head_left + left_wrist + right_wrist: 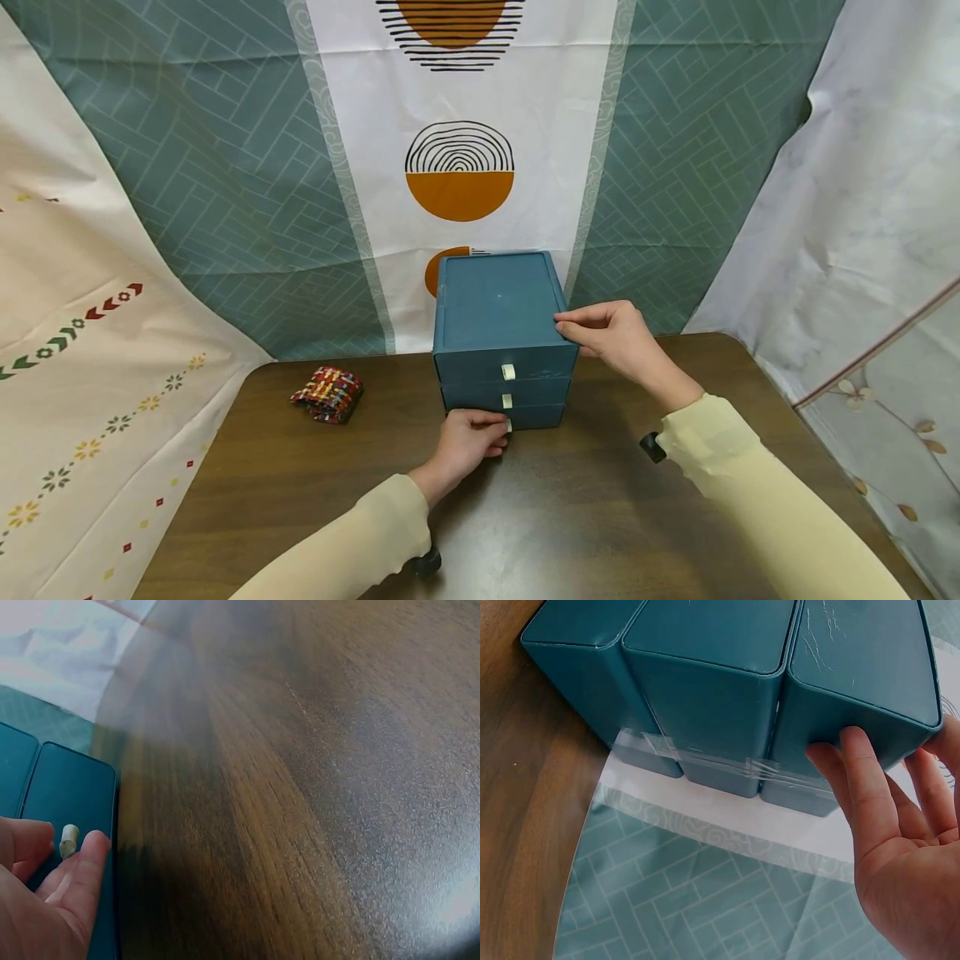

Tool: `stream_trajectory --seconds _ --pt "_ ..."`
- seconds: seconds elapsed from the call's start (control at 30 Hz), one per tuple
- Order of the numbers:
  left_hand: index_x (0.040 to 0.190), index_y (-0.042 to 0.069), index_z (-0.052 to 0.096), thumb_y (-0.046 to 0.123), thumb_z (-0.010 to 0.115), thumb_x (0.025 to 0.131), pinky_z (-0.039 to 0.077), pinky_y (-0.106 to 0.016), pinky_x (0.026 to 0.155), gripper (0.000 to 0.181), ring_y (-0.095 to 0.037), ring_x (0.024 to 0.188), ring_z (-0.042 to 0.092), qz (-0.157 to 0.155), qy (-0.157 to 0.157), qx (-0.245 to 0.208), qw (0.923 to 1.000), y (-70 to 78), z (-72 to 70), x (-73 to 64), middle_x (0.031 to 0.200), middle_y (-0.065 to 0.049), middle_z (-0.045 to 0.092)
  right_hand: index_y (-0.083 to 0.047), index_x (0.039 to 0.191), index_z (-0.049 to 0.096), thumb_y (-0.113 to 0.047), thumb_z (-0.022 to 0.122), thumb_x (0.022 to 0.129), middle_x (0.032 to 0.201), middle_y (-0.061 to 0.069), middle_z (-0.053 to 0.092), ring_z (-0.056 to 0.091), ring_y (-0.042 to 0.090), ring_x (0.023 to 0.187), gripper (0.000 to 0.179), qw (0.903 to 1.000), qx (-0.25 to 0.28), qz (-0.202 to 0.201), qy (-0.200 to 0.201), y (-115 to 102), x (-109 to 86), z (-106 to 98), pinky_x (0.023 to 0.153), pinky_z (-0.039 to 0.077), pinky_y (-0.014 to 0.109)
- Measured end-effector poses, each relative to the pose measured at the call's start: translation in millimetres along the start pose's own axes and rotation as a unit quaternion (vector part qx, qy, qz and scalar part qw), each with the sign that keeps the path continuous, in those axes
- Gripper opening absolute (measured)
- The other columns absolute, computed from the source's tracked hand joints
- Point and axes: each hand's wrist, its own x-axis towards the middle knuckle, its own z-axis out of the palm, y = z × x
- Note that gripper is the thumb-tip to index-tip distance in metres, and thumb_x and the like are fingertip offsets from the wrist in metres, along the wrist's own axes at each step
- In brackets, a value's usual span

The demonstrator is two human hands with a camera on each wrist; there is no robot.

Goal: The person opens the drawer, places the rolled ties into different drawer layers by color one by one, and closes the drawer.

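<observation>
A blue three-drawer box stands at the table's back edge, its drawers flush in their frames and each with a pale knob. At the bottom drawer, the left hand has its thumb and fingertips around the knob. The left wrist view shows this pale knob between the digits of the left hand. High on the box's right side is the right hand, gripping the top edge near the front corner. In the right wrist view, fingers press the side of the top drawer section; the thumb is partly hidden.
A folded, multicoloured woven cloth lies on the brown wooden table, left of the box. Patterned fabric hangs behind, with light cloths on both sides. Clear tape runs across the box's side sections.
</observation>
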Motion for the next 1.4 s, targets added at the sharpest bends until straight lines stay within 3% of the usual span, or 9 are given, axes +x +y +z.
stream_trajectory --seconds 0.17,0.33,0.57,1.1,1.23,1.4 --pt "0.108 -0.009 0.066 0.006 0.060 0.089 0.057 -0.043 0.074 0.024 -0.039 0.089 0.067 -0.011 0.003 0.009 0.9999 11.6 1.4 -9.2 0.105 -0.028 0.066 -0.023 0.110 0.071 -0.043 0.069 0.082 0.116 0.002 0.067 0.065 0.015 0.101 0.034 1.0000 0.001 -0.002 -0.002 1 -0.1 1 0.079 0.056 0.040" --pt "0.108 -0.009 0.065 0.006 0.060 0.089 0.056 -0.043 0.075 0.025 -0.039 0.091 0.067 -0.013 0.002 0.003 0.9999 12.3 1.9 -10.9 0.106 -0.028 0.066 -0.022 0.110 0.071 -0.042 0.069 0.082 0.116 0.003 0.067 0.065 0.016 0.100 0.034 1.0000 0.004 -0.001 -0.001 1 0.2 2 0.081 0.055 0.044" --pt "0.106 -0.011 0.066 0.005 0.061 0.088 0.057 -0.041 0.073 0.024 -0.039 0.091 0.067 -0.006 0.007 0.003 1.0000 8.9 2.2 -8.1 0.105 -0.027 0.066 -0.019 0.112 0.070 -0.038 0.069 0.083 0.116 0.005 0.067 0.064 0.019 0.103 0.034 0.9999 0.004 0.008 -0.009 -4 -1.6 1 0.078 0.057 0.036" --pt "0.107 -0.008 0.067 0.006 0.061 0.089 0.057 -0.041 0.074 0.024 -0.036 0.092 0.067 -0.008 0.004 0.019 0.9998 12.0 1.8 -11.2 0.106 -0.027 0.066 -0.021 0.112 0.070 -0.038 0.068 0.084 0.116 0.004 0.067 0.064 0.017 0.101 0.032 0.9999 0.004 0.007 -0.007 0 -0.4 1 0.076 0.057 0.034" --pt "0.107 -0.008 0.067 0.005 0.061 0.089 0.057 -0.041 0.073 0.023 -0.036 0.092 0.067 -0.009 0.004 0.021 0.9997 7.4 1.7 -7.0 0.106 -0.027 0.066 -0.020 0.114 0.069 -0.036 0.068 0.085 0.117 0.005 0.067 0.064 0.017 0.102 0.032 0.9999 0.007 0.009 -0.007 0 0.6 0 0.077 0.057 0.035" --pt "0.105 -0.005 0.069 0.007 0.063 0.088 0.057 -0.040 0.071 0.021 -0.032 0.089 0.069 -0.008 0.008 0.022 0.9997 -9.2 1.0 5.7 0.103 -0.024 0.068 -0.021 0.113 0.070 -0.038 0.068 0.084 0.116 0.004 0.067 0.064 0.017 0.104 0.034 0.9999 0.007 0.009 -0.006 0 0.6 0 0.078 0.057 0.035"
